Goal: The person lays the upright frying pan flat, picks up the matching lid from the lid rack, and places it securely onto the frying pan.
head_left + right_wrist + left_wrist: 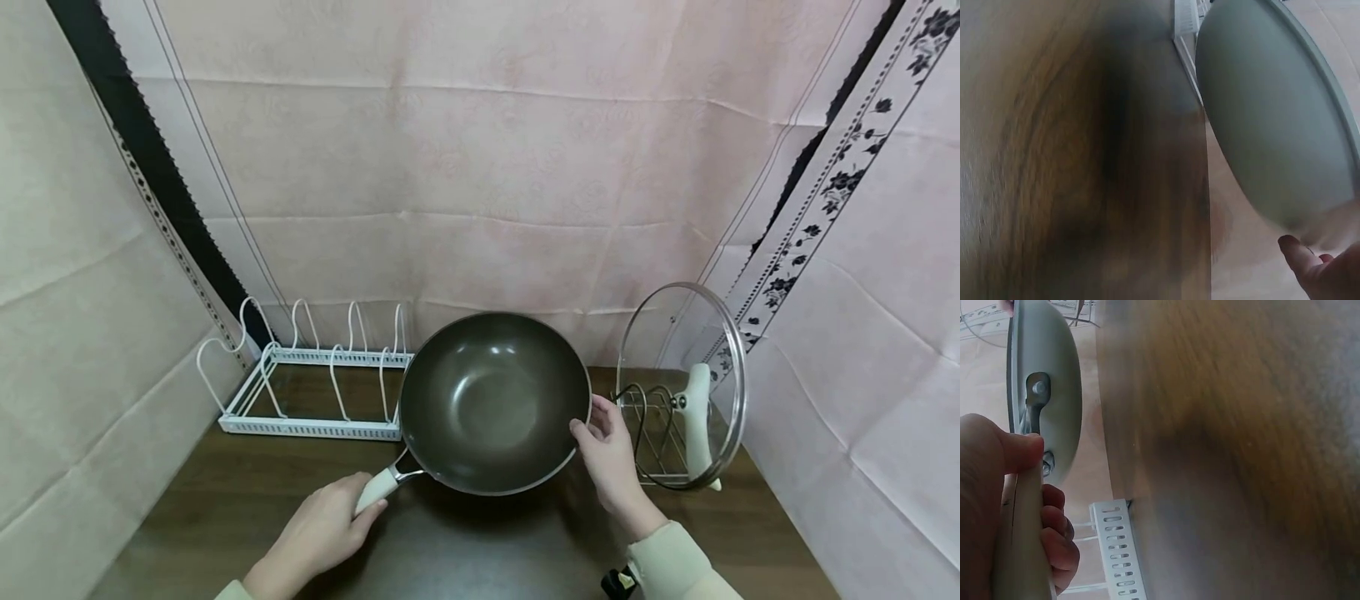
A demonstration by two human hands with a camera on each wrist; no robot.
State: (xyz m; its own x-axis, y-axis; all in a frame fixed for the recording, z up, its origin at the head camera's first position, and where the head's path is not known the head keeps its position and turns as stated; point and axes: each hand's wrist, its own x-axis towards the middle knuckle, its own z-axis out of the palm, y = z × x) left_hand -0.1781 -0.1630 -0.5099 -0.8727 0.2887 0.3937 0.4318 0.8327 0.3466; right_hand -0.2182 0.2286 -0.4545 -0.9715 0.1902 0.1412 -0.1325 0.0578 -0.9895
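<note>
A wok (pixel 495 404) with a dark inside and pale green outside is held up over the table, its inside facing the head view. My left hand (pixel 322 525) grips the cream handle (pixel 377 490), fingers curled round it and thumb along its top in the left wrist view. At the right edge of the wok, my right hand (pixel 611 454) pinches the rim between thumb and fingers. The right wrist view shows the pale outer wall (pixel 1266 119) of the wok, with fingers (pixel 1300 253) at its lower end.
Behind the wok's left side stands a white dish rack (pixel 307 427) with upright loops. To the right, a glass lid (pixel 738 392) with a pale handle stands upright in a wire rack (pixel 660 425). Pale cloth (pixel 480 167) hangs round the wooden table (pixel 172 508).
</note>
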